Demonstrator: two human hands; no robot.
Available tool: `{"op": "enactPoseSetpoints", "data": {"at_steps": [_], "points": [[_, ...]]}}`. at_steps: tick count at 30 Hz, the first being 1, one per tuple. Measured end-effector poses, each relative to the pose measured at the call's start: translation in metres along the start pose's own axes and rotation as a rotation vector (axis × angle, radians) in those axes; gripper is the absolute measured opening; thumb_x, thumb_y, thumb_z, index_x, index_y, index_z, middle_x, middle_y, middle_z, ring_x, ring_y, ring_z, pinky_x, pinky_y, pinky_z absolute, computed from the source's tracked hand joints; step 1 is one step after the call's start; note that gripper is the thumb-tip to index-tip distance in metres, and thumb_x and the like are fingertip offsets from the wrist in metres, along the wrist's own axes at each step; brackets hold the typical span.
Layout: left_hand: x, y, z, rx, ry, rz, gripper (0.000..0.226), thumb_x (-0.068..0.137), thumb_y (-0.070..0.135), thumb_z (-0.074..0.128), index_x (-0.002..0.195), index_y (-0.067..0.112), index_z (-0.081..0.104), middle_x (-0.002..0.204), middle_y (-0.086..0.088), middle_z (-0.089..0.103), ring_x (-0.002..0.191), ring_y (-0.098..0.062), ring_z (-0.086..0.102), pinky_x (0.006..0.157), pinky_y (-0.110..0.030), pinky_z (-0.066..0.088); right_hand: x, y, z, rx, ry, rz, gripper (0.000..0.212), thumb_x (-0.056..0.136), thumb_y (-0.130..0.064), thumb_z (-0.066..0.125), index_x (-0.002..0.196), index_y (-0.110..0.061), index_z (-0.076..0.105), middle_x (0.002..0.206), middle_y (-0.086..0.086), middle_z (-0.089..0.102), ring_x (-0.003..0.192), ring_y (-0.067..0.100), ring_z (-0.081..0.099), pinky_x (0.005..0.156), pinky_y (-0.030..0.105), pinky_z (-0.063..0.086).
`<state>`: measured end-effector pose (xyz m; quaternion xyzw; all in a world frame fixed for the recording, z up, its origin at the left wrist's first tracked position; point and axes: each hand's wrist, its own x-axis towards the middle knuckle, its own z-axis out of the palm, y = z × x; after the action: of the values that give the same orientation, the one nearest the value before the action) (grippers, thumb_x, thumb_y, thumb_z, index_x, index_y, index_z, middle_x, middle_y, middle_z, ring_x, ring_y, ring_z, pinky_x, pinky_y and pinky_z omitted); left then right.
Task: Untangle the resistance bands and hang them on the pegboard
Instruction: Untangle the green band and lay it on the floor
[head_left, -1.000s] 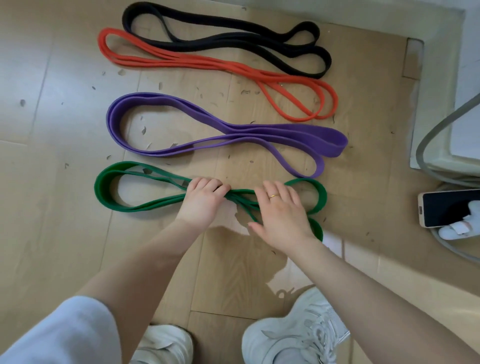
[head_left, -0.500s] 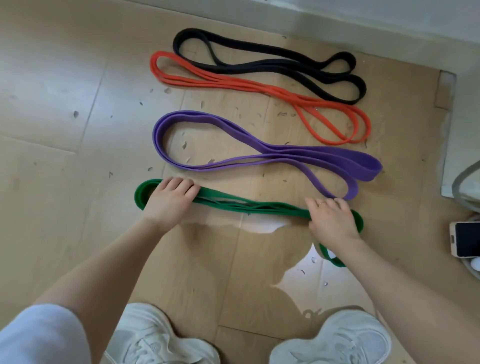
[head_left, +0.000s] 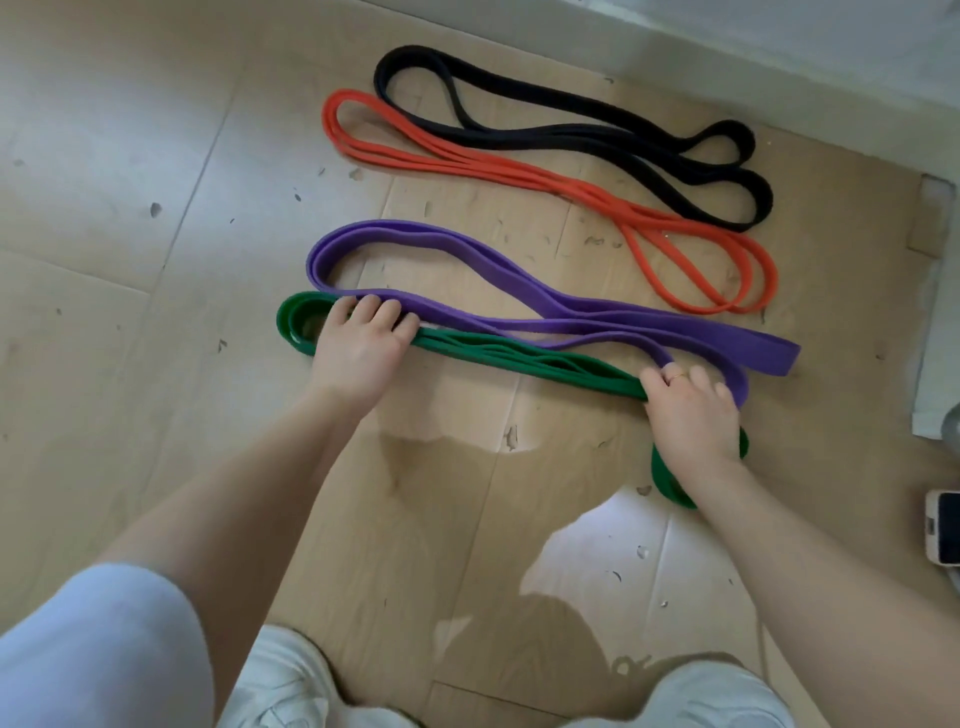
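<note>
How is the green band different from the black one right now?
The green band is held at both ends, by the left hand and the right hand; the black band lies untouched. Green is nearest the person, pulled long and narrow against the purple band; black lies farthest, by the wall, in open loops. Both lie on the floor.

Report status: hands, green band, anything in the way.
Left hand and right hand each grip the flat green rubber resistance band, stretched along the floor. Flat purple rubber band touches it.
</note>
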<state>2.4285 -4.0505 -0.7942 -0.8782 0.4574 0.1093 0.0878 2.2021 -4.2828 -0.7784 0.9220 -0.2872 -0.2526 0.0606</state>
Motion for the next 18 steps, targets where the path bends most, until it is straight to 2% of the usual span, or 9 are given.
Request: {"op": "enactPoseSetpoints", "data": {"at_steps": [3, 6, 9, 12, 15, 18], "points": [[-0.006, 0.013, 0.007, 0.023, -0.041, -0.102, 0.063, 0.095, 0.012, 0.041, 0.148, 0.013, 0.008, 0.148, -0.012, 0.027, 0.139, -0.033, 0.019, 0.116, -0.042, 0.014, -0.007, 0.001, -0.003, 0.042, -0.06, 0.014, 0.041, 0.091, -0.028, 0.055, 0.128, -0.017, 0.041, 0.13, 0.005, 0.05, 0.12, 0.027, 0.042, 0.095, 0.036, 0.037], [-0.01, 0.02, 0.0, 0.051, -0.114, -0.119, 0.061, 0.098, 0.012, 0.031, 0.148, 0.009, -0.003, 0.152, -0.01, 0.019, 0.144, -0.033, 0.007, 0.117, -0.042, 0.006, -0.022, 0.005, -0.016, 0.106, -0.072, -0.057, 0.067, 0.084, -0.042, 0.062, 0.138, -0.018, 0.031, 0.14, 0.003, 0.04, 0.129, 0.023, 0.037, 0.103, 0.035, 0.033], [-0.022, 0.016, -0.021, 0.057, -0.086, -0.082, 0.058, 0.096, 0.013, 0.038, 0.147, 0.004, 0.012, 0.15, -0.013, 0.025, 0.142, -0.033, 0.013, 0.115, -0.04, 0.011, -0.044, 0.004, -0.033, 0.111, -0.105, -0.164, 0.075, 0.083, -0.044, 0.063, 0.142, -0.02, 0.024, 0.149, 0.001, 0.028, 0.136, 0.021, 0.028, 0.108, 0.034, 0.027], [-0.041, 0.016, -0.054, -0.03, -0.007, -0.073, 0.05, 0.09, 0.011, 0.047, 0.138, 0.005, 0.036, 0.139, -0.014, 0.043, 0.133, -0.033, 0.031, 0.108, -0.04, 0.026, -0.066, 0.005, -0.061, 0.189, -0.135, -0.171, 0.06, 0.088, -0.039, 0.057, 0.139, -0.02, 0.032, 0.149, 0.001, 0.026, 0.135, 0.021, 0.028, 0.108, 0.034, 0.028], [-0.065, 0.008, -0.106, -0.068, -0.003, -0.075, 0.047, 0.091, 0.015, 0.045, 0.137, 0.013, 0.036, 0.138, -0.007, 0.042, 0.133, -0.027, 0.03, 0.107, -0.036, 0.026, -0.092, 0.005, -0.106, 0.25, -0.136, -0.197, 0.045, 0.091, -0.033, 0.053, 0.133, -0.018, 0.042, 0.145, 0.002, 0.03, 0.132, 0.023, 0.032, 0.104, 0.038, 0.034], [-0.1, -0.007, -0.165, -0.064, 0.055, -0.091, 0.044, 0.092, 0.016, 0.044, 0.136, 0.015, 0.038, 0.139, -0.005, 0.041, 0.135, -0.025, 0.026, 0.108, -0.035, 0.024, -0.122, 0.002, -0.161, 0.234, -0.078, -0.257, 0.041, 0.092, -0.03, 0.053, 0.13, -0.017, 0.046, 0.144, 0.002, 0.031, 0.129, 0.023, 0.035, 0.1, 0.039, 0.042]]}}
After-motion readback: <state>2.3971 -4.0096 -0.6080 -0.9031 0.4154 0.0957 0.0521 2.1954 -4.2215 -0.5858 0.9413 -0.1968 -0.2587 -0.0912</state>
